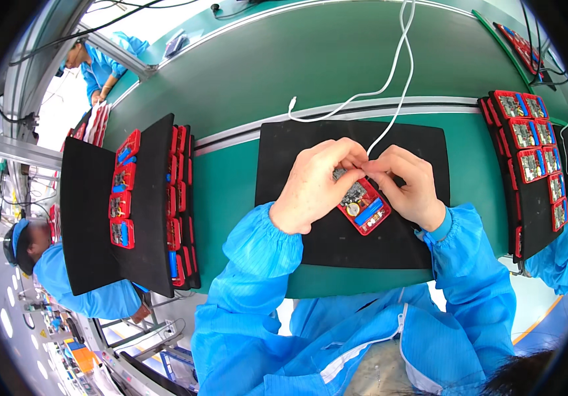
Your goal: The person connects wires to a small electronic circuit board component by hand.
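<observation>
A red-framed circuit board (366, 210) with a blue part and a round silver part lies tilted on a black mat (297, 241) before me. The fingertips of both hands meet at its far edge, where a white cable (390, 125) comes down. My left hand (317, 181) is closed in a pinch there, thumb over the board's far left corner. From the other side, my right hand (413, 186) pinches at the same end of the cable. The fingers cover the cable's tip, so whether it is in the board cannot be seen. Another white plug (292, 102) lies loose beyond the mat.
Black trays (86, 218) of red-framed boards stand stacked at left, and another stack (535, 218) stands at right. A metal rail (231, 135) crosses the green table behind the mat. Co-workers in blue (89, 284) are at the left, far left and right.
</observation>
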